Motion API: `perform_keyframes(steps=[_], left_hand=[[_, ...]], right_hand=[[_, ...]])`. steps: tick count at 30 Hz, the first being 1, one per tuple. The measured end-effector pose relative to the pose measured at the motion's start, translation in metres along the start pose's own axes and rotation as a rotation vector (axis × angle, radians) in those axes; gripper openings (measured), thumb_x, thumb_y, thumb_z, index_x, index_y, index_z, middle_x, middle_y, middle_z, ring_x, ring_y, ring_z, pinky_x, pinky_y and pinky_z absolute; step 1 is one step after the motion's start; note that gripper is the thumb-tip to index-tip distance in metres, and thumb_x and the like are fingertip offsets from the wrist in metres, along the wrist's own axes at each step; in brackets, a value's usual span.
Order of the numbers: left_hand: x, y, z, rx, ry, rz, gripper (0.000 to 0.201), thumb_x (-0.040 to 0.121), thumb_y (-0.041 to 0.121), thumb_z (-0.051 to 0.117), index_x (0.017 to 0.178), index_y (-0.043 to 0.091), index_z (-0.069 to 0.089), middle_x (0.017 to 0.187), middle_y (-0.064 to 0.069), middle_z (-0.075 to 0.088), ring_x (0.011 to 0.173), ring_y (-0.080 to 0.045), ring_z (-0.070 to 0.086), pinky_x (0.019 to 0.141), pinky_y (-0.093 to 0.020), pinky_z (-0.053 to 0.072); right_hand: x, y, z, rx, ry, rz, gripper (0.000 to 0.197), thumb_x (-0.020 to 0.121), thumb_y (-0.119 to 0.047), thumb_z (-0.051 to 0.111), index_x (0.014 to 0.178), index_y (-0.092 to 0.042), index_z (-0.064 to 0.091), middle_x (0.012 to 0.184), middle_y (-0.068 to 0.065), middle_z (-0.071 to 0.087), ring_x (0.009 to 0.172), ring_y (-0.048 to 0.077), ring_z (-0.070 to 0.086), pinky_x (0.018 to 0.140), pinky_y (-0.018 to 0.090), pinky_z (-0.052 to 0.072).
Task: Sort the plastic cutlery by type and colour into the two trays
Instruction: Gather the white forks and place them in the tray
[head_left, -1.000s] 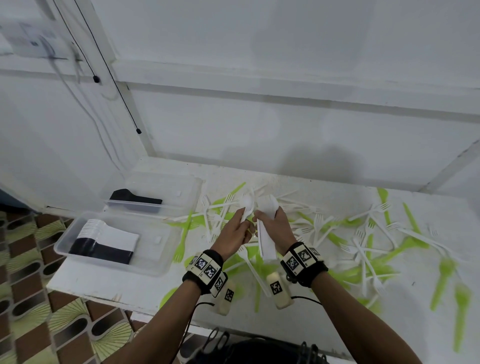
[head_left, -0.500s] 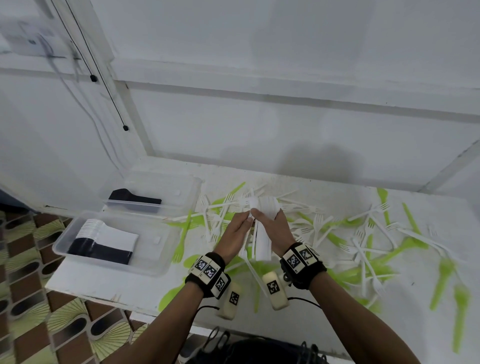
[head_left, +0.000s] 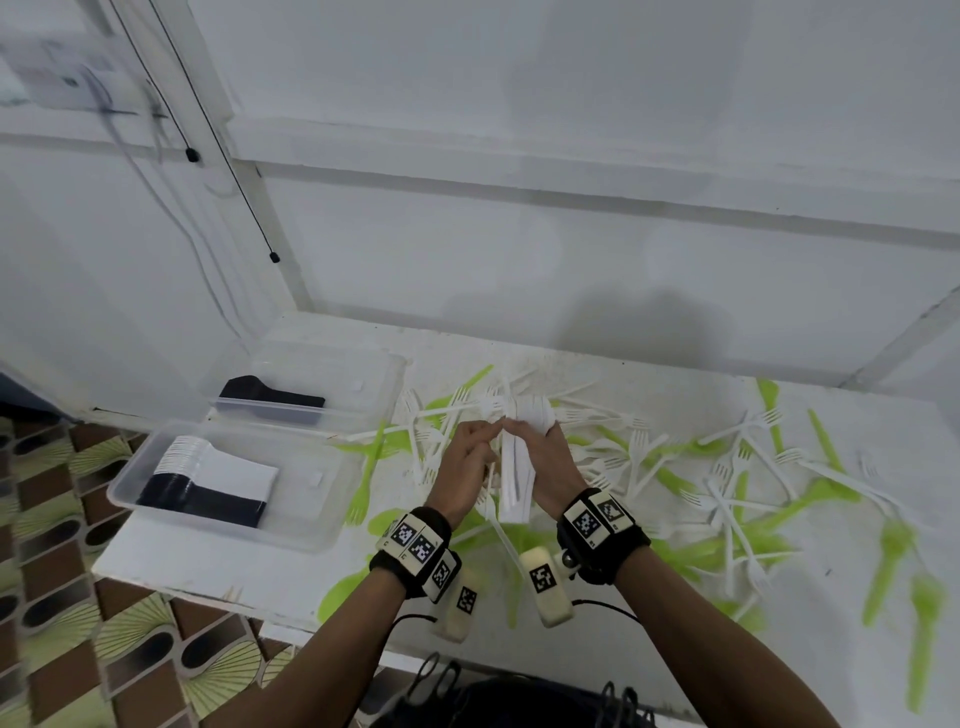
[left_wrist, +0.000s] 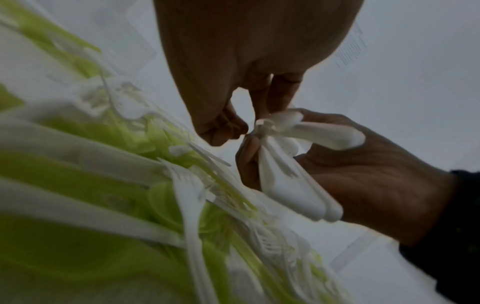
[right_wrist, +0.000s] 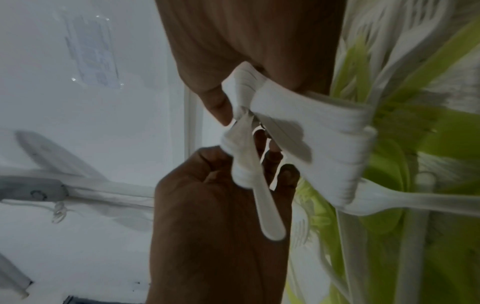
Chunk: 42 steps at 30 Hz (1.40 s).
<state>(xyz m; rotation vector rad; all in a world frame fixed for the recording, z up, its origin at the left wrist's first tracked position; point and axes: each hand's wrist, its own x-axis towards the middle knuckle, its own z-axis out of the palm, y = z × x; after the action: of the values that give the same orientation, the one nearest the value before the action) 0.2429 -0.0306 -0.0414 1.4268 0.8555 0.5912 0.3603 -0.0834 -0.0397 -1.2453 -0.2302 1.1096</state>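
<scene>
From the head view, the right hand (head_left: 545, 462) is gripping a stacked bundle of white plastic spoons (head_left: 517, 478) above the white counter (head_left: 270, 566), and the left hand (head_left: 465, 462) is pinching at the bundle's upper end. Loose white plastic forks (head_left: 727, 499) and lime-green plastic cutlery (head_left: 826, 499) are lying scattered over the counter. Two clear plastic trays are sitting at the left: the nearer tray (head_left: 311, 525) is holding stacked white and black cutlery, the farther tray (head_left: 374, 364) black pieces.

From the left wrist view, the left hand's fingertips (left_wrist: 221, 133) are meeting the bundle's bowls, with the right hand (left_wrist: 363, 176) curling round the handles.

From the right wrist view, the left hand (right_wrist: 221, 216) is closing its fingers on a single white plastic spoon (right_wrist: 262, 207) beside the bundle (right_wrist: 324, 144).
</scene>
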Motion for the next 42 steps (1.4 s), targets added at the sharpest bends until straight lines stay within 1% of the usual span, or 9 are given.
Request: perform_keyframes(steps=[8,12,19,23,28,32,34,36,42], left_hand=[[-0.009,0.008,-0.012,0.1,-0.266,-0.013,0.065,0.095,0.032,0.072,0.151,0.036,0.04,0.143,0.022,0.051,0.124,0.01,0.052,0.105,-0.017,0.044],[-0.011,0.011,-0.016,-0.021,-0.342,-0.065,0.067,0.101,0.022,0.064,0.158,0.033,0.031,0.131,-0.008,0.069,0.121,-0.026,0.066,0.105,-0.047,0.051],[-0.018,0.013,-0.015,-0.206,-0.386,-0.155,0.062,0.105,0.01,0.053,0.155,0.038,0.029,0.136,-0.019,0.063,0.12,-0.044,0.063,0.105,-0.061,0.048],[-0.021,0.017,-0.012,-0.265,-0.419,-0.194,0.059,0.107,0.013,0.048,0.152,0.045,0.029,0.137,-0.014,0.064,0.12,-0.04,0.064,0.099,-0.051,0.055],[-0.03,0.025,-0.002,-0.222,-0.447,-0.079,0.083,0.1,0.001,0.06,0.157,0.045,0.019,0.131,-0.023,0.063,0.102,-0.045,0.066,0.09,-0.053,0.057],[-0.035,0.029,0.001,-0.126,-0.433,-0.073,0.089,0.099,-0.004,0.057,0.156,0.043,0.008,0.118,0.002,0.071,0.091,-0.031,0.064,0.083,-0.038,0.06],[-0.035,0.031,0.006,0.02,-0.426,-0.031,0.083,0.102,0.002,0.057,0.155,0.038,0.004,0.131,0.036,0.055,0.11,0.003,0.062,0.09,-0.012,0.05],[-0.035,0.035,0.012,0.141,-0.391,0.041,0.08,0.104,0.009,0.056,0.155,0.036,0.001,0.151,0.033,0.023,0.122,0.03,0.038,0.093,0.002,0.035],[-0.042,0.032,0.029,0.24,-0.277,0.091,0.087,0.104,0.01,0.055,0.16,0.023,-0.01,0.149,0.035,0.002,0.14,0.017,0.015,0.096,0.006,0.024]], right_hand=[[-0.005,-0.007,0.0,0.064,0.019,0.019,0.054,0.103,-0.051,0.047,0.13,-0.007,0.063,0.118,0.019,0.072,0.106,0.034,0.071,0.08,0.043,0.06],[-0.008,-0.008,-0.001,-0.012,0.029,0.038,0.058,0.102,-0.058,0.043,0.128,-0.01,0.064,0.116,0.017,0.073,0.103,0.033,0.073,0.076,0.042,0.061],[-0.013,-0.015,0.0,-0.211,0.017,0.058,0.065,0.1,-0.068,0.031,0.131,-0.019,0.061,0.113,0.015,0.073,0.089,0.028,0.073,0.052,0.026,0.053],[-0.019,-0.018,-0.002,-0.219,-0.016,0.031,0.063,0.096,-0.069,0.039,0.133,-0.022,0.059,0.119,0.01,0.072,0.102,0.026,0.073,0.07,0.039,0.062],[-0.017,-0.021,-0.002,-0.24,-0.009,0.112,0.068,0.094,-0.075,0.04,0.13,-0.022,0.062,0.114,0.018,0.073,0.097,0.032,0.073,0.058,0.036,0.055],[-0.015,-0.026,-0.008,-0.225,-0.047,0.214,0.072,0.092,-0.078,0.041,0.128,-0.021,0.067,0.12,0.015,0.072,0.111,0.033,0.069,0.093,0.049,0.056],[-0.019,-0.031,-0.005,-0.293,-0.017,0.218,0.081,0.082,-0.081,0.055,0.136,-0.021,0.058,0.125,0.01,0.069,0.108,0.032,0.069,0.072,0.043,0.062],[-0.022,-0.029,0.0,-0.398,0.067,0.194,0.11,0.067,-0.081,0.071,0.15,-0.016,0.037,0.138,0.006,0.053,0.11,0.038,0.067,0.051,0.039,0.056],[-0.02,-0.02,-0.008,-0.527,0.155,0.076,0.099,0.085,-0.068,0.065,0.156,-0.017,0.017,0.146,0.011,0.048,0.109,0.038,0.064,0.044,0.038,0.054]])
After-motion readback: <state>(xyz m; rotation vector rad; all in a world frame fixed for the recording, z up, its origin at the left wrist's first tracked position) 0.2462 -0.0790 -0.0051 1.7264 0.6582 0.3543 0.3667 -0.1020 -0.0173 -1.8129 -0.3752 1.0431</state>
